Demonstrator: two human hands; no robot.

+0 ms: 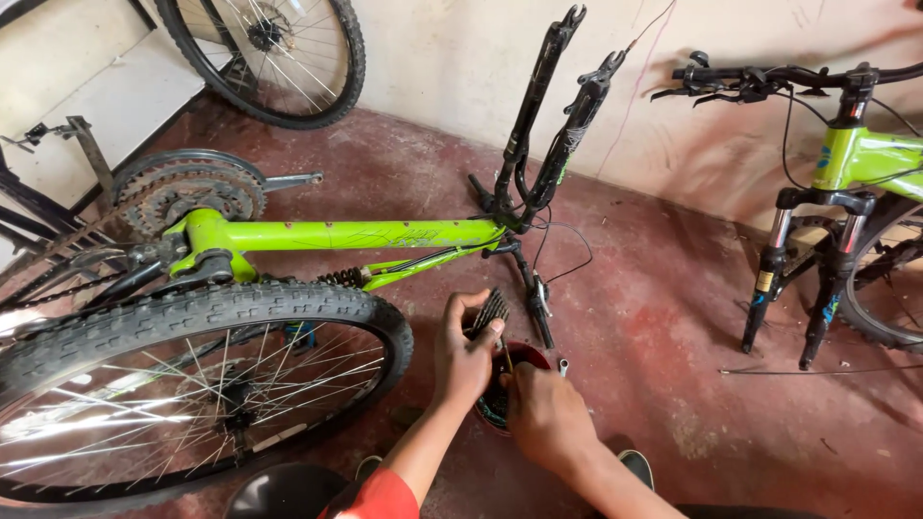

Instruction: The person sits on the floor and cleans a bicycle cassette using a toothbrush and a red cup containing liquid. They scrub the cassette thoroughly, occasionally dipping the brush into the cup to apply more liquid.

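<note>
Head view. Nearest the lens: red sleeve [383, 497] on the left forearm, dark rounded object [284, 490] at the bottom edge, kind unclear.

Left hand [461, 358]: grip closed around a dark stacked-disc metal sprocket cluster [488, 312], held on edge just above a small dark red round bowl [514, 354] on the red-brown concrete floor [663, 317]. Cluster juts past the fingertips at the upper right of the fist.

Right hand [546, 415]: grip curled over the bowl's near rim; whether it pinches anything, cannot tell.

Handling, judged: cluster rigid, fairly heavy for its bulk, toothed edges sharp, probably greasy and slippery. Best held across the flat faces, not the teeth.

Surroundings: upturned lime-green steel bicycle frame [336, 234] beyond the hands, black knobbly spoked wheel [192, 384] to the left.
</note>
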